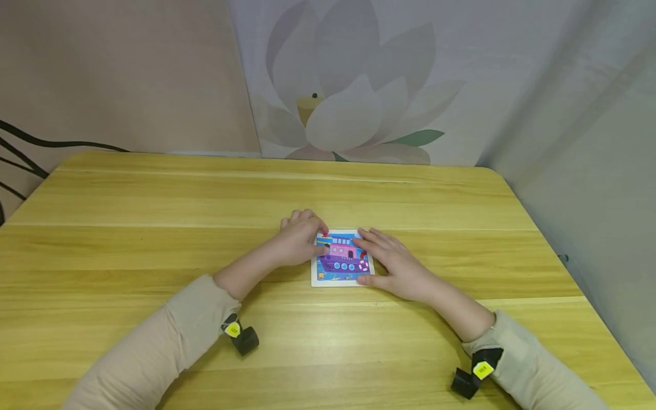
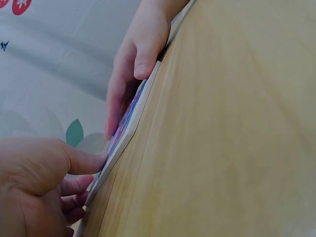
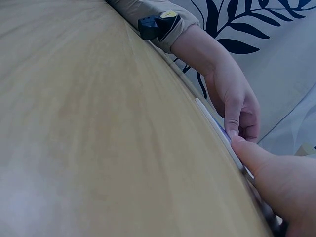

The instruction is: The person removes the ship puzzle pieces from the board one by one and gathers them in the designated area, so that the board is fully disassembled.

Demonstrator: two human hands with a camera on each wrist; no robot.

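You have a small white-framed puzzle board with a purple and pink ship picture [image 1: 341, 259] lying flat near the middle of the yellow wooden surface [image 1: 154, 228]. Your left hand [image 1: 299, 239] rests at its left edge, fingers curled, thumb tip against the rim. Your right hand [image 1: 392, 265] lies on its right side, fingers straight and spread over the picture, thumb at the near corner. The board looks thin, stiff and light, likely to slide; take it by the edges, as the pieces may drop out if tilted.
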